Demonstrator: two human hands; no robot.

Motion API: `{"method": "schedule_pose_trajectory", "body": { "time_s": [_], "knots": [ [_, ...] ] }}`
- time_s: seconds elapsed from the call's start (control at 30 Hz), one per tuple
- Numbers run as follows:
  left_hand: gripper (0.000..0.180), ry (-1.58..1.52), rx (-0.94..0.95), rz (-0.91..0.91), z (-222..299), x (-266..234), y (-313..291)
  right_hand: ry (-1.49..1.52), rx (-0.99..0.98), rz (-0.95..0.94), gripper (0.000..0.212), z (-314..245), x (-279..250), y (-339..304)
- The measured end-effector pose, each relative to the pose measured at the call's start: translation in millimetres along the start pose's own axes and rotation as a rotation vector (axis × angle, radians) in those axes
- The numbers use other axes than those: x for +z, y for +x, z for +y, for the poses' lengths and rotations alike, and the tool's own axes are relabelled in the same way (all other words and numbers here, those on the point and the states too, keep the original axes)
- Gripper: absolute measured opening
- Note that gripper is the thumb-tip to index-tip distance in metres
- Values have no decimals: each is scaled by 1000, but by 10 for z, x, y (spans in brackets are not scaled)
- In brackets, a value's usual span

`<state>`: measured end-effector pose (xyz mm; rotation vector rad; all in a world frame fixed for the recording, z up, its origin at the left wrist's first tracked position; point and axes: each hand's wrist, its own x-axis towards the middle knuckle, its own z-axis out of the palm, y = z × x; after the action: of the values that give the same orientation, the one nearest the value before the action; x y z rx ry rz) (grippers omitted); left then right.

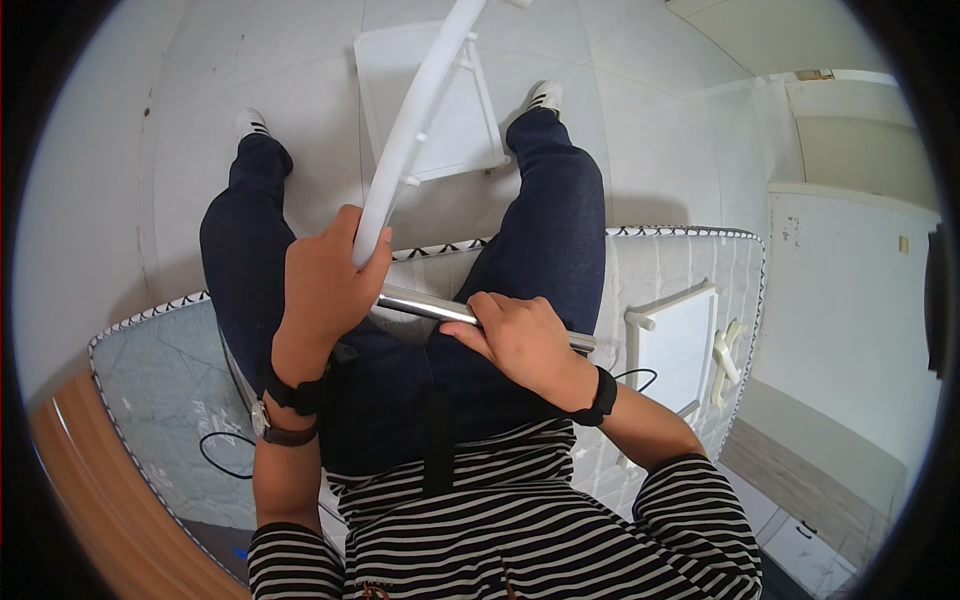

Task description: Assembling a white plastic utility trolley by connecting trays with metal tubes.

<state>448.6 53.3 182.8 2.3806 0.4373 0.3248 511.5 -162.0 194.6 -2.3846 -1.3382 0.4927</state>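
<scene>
My left hand (325, 275) is closed round the lower end of a long white tube (415, 130), which slants up and away over the floor. Small white pegs stick out along the tube's right side. In my right hand (525, 340) I grip a shiny metal tube (415, 302) lying across my lap. The metal tube's left end meets or nearly meets the white tube's lower end beside my left hand; whether they are joined is hidden. Past the knees, a white rectangular panel (440, 120) with small white fittings rests on the floor between my feet.
I sit on a mattress (650, 260) with a black-and-white edge. To my right on it lie another white panel (675, 350) and white plastic parts (728, 355). A black cable (215, 437) loops at the left. A pale cabinet (850, 290) stands at the right, wooden boards (100, 480) at the lower left.
</scene>
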Motion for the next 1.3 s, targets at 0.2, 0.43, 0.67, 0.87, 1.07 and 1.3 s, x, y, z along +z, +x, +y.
{"method": "schedule_pose_trajectory", "body": {
  "time_s": [0.2,0.43,0.67,0.87,1.07,1.3],
  "knots": [
    [19,31,17,51,-46,35,-25,40,67,-112,47,-131,-138,76],
    [18,16,7,46,-28,37,-10,205,1,-188,53,154,-51,142],
    [16,-3,60,81,-13,88,-55,318,47,-323,56,179,-117,135],
    [16,3,25,110,-47,84,-85,191,-3,-190,55,92,-10,68],
    [15,-67,7,143,-128,125,-138,-3,65,-19,51,-46,49,11],
    [13,-60,25,135,-112,142,-125,314,74,-347,62,145,-56,153]
  ]
}}
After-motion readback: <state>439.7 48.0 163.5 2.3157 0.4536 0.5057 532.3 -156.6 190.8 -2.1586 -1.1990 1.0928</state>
